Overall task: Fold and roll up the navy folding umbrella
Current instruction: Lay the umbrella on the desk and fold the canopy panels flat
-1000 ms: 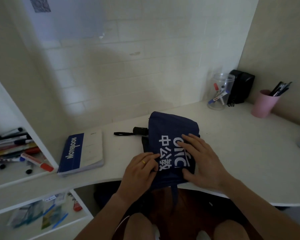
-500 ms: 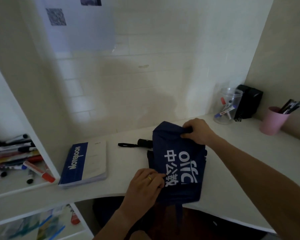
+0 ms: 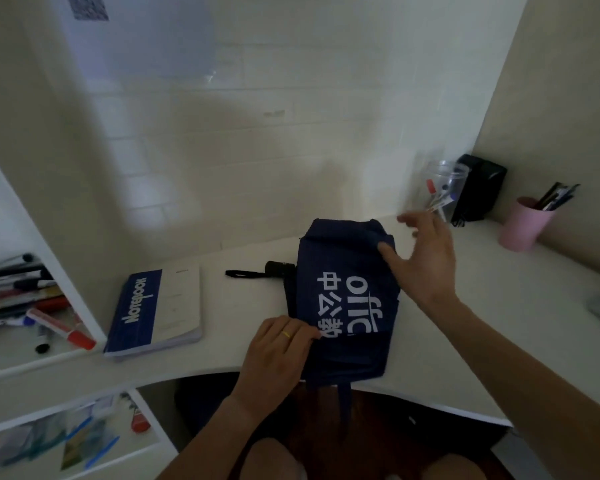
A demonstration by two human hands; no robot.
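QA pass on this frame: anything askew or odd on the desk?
Mostly tidy. The navy umbrella canopy overhangs the desk front edge, its strap dangling below. The left hand presses its near-left edge; the right hand is open at the far corner. Nothing spilled.

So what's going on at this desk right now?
A person is folding a navy umbrella flat on the white desk. The left hand pins the canopy's near left edge, while the right hand is open at the far right corner. The black handle sticks out left; nothing is rolled yet.
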